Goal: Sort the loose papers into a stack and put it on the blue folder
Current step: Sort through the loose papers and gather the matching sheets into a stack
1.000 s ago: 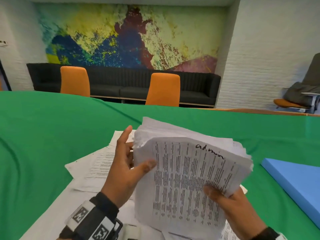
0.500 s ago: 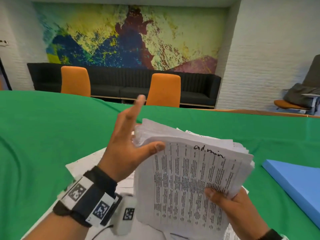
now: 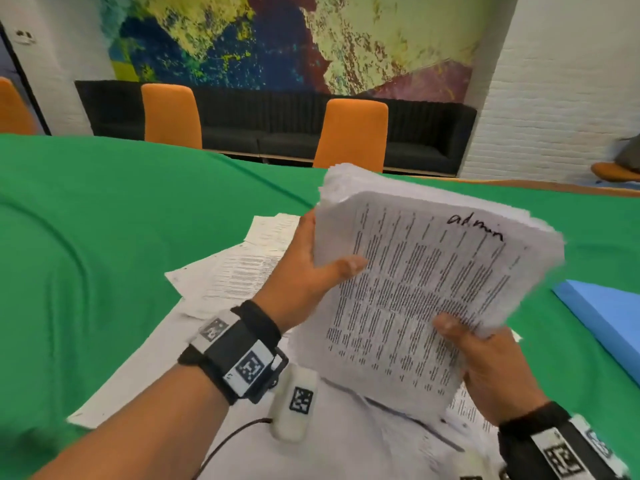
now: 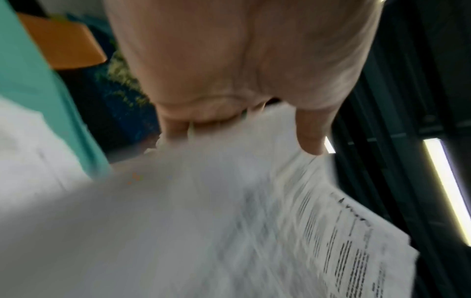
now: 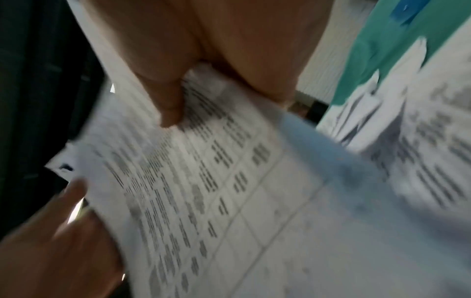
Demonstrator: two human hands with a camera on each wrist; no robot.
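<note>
A thick stack of printed papers (image 3: pixel 422 289), with "admin" handwritten on its top sheet, is held tilted above the green table. My left hand (image 3: pixel 311 265) grips the stack's left edge, thumb across the front and fingers hidden behind. My right hand (image 3: pixel 478 355) pinches the lower right corner, thumb on the front. The blue folder (image 3: pixel 602 317) lies flat on the table to the right, apart from the stack. The left wrist view shows my thumb (image 4: pixel 313 137) on the blurred stack (image 4: pixel 254 221). The right wrist view shows the right thumb (image 5: pixel 170 104) pressed on the top sheet (image 5: pixel 203 181).
Several loose sheets (image 3: pixel 242 271) lie spread on the green tablecloth (image 3: pixel 86 237) under and left of my hands. Two orange chairs (image 3: pixel 349 133) (image 3: pixel 171 116) stand at the table's far edge, before a black sofa (image 3: pixel 277 129).
My left hand, lifted off with fingers raised half a second ago, is back on the stack's left edge. The right hand has kept its hold on the stack's corner.
</note>
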